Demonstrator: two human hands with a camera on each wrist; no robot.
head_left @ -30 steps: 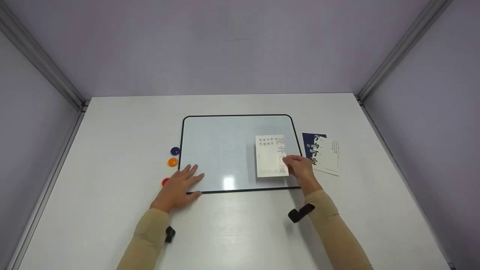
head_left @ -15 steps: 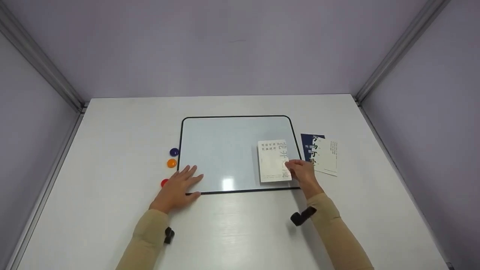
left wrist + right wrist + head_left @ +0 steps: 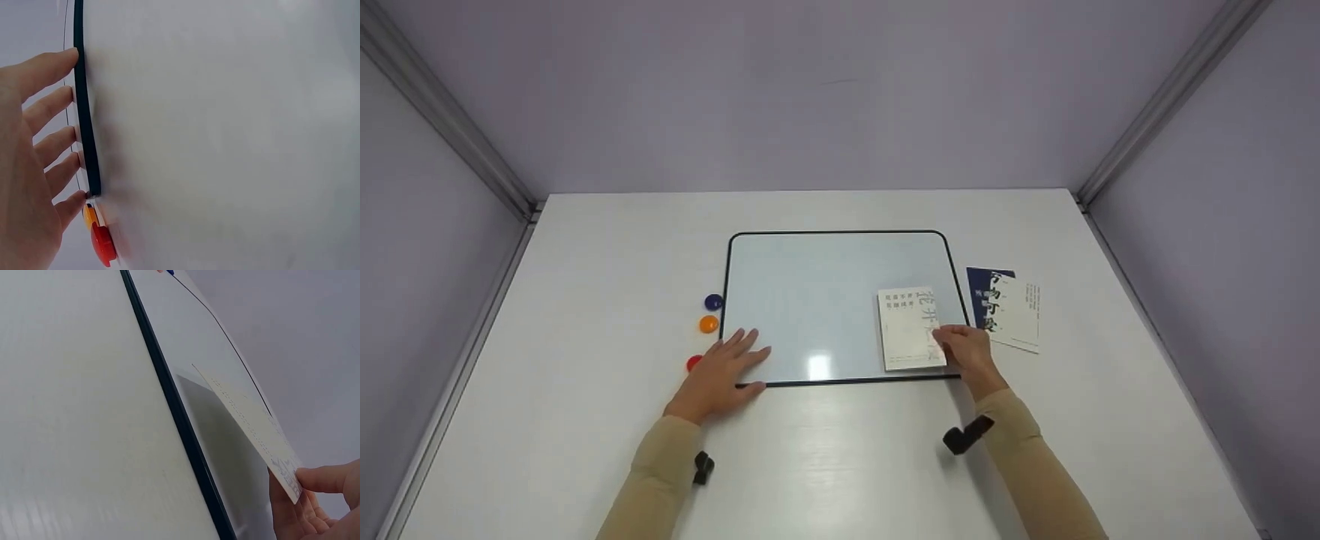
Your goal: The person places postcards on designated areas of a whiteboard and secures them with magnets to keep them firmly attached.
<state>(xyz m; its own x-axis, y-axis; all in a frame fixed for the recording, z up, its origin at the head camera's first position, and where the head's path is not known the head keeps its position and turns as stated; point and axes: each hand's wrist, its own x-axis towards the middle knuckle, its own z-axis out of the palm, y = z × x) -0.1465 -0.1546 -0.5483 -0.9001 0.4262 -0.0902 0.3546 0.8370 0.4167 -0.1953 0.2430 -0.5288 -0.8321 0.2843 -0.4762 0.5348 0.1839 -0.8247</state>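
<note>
A white card [image 3: 906, 330] with grey writing is over the lower right part of a black-framed whiteboard [image 3: 802, 300]. My right hand [image 3: 969, 356] pinches this card at its right edge between thumb and fingers. In the right wrist view the card [image 3: 253, 422] slants up off the board surface and throws a shadow on it. My left hand [image 3: 716, 379] rests with fingers spread on the board's lower left corner. Beside it, partly hidden, lies a red round magnet [image 3: 694, 363]. The left wrist view shows straight fingers on the black frame [image 3: 85, 112].
Left of the board lie a dark blue round magnet [image 3: 713, 302] and an orange one [image 3: 709, 324]. On the right, a cream card with black writing [image 3: 1016, 311] overlaps a dark blue card [image 3: 979, 279] on the white table [image 3: 840, 450]. Walls enclose the back and sides.
My right hand has moved the white card a little towards me and to the right, and its shadow now shows less beside it. The left hand has stayed in place.
</note>
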